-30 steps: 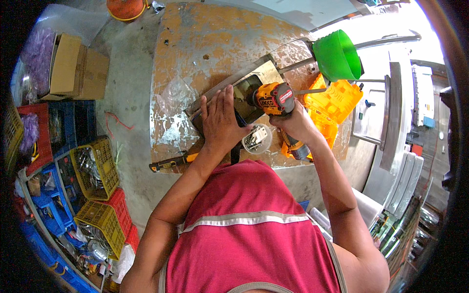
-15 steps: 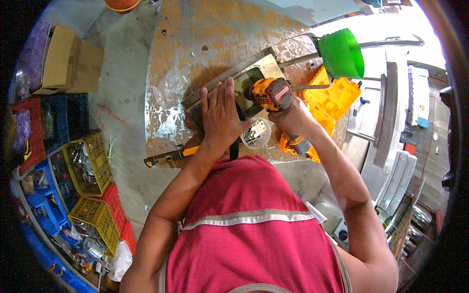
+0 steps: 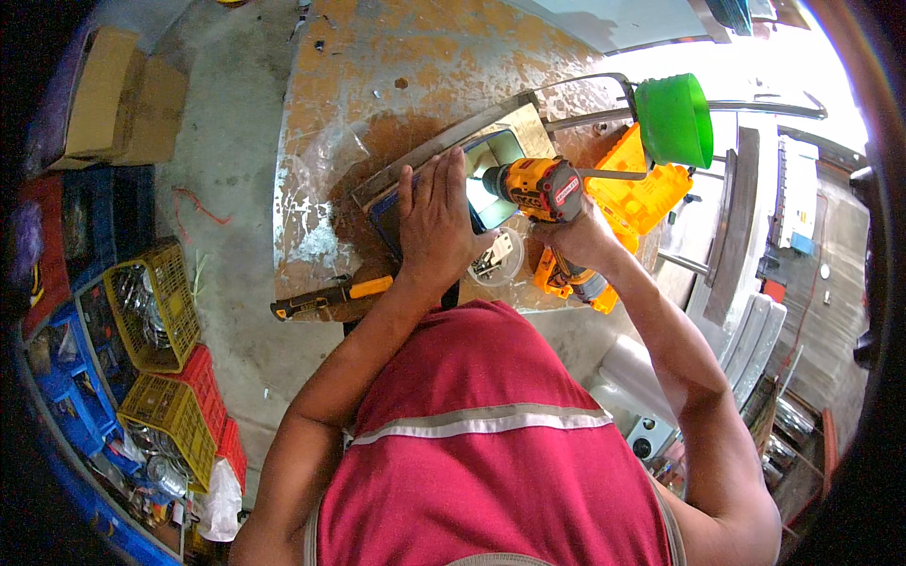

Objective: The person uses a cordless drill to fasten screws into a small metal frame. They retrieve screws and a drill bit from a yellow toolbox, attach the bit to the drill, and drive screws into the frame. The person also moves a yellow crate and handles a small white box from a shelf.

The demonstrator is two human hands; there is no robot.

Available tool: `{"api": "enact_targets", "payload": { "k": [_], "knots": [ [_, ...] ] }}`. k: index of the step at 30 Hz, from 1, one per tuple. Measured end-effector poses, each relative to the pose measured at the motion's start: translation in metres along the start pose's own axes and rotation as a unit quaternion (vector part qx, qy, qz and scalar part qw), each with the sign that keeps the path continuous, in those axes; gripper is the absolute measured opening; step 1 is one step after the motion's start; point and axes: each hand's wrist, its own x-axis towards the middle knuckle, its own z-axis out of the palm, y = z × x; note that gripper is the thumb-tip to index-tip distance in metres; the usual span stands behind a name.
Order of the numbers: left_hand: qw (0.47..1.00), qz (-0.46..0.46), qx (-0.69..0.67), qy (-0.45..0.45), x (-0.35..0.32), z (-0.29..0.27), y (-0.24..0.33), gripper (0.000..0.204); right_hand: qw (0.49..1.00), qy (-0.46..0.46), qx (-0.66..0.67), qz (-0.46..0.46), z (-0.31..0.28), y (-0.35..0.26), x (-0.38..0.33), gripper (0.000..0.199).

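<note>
My right hand (image 3: 583, 234) is wrapped round the handle of a yellow-and-black power drill (image 3: 540, 189). The drill's front end points left into a rectangular, dark-rimmed box-like piece (image 3: 497, 149), whose pale inside is lit up; the tip of the bit cannot be made out. Across the left part of that piece lies my left hand (image 3: 436, 222), fingers stretched out flat and thumb apart, pressing on it without gripping. Just below the drill, between my hands, stands a clear round tub (image 3: 511, 264) with small light-coloured and metal parts in it.
The worn wooden table (image 3: 349, 94) carries a yellow-and-black hand tool (image 3: 330, 298) at its near left edge. A yellow plastic case (image 3: 661, 198) lies open at the right, near a green tub (image 3: 674, 123) and metal bars. Yellow crates (image 3: 151, 307) and a cardboard box (image 3: 102, 94) stand at the left.
The inside of the box-like piece, dark before, is now brightly lit. The drill and my right hand have shifted slightly right in the picture. My left hand stays flat on the piece.
</note>
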Motion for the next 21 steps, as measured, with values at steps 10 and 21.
{"api": "enact_targets", "payload": {
  "k": [10,21],
  "knots": [
    [1.000,-0.007,0.007,-0.009,-0.001,0.004,-0.001,0.130,0.996,-0.041,0.028,0.074,-0.004,-0.007,0.007,0.048],
    [1.000,0.013,0.009,0.011,-0.001,0.004,-0.003,0.128,0.999,-0.025,-0.013,0.014,0.000,-0.001,0.012,0.048]
  ]
}}
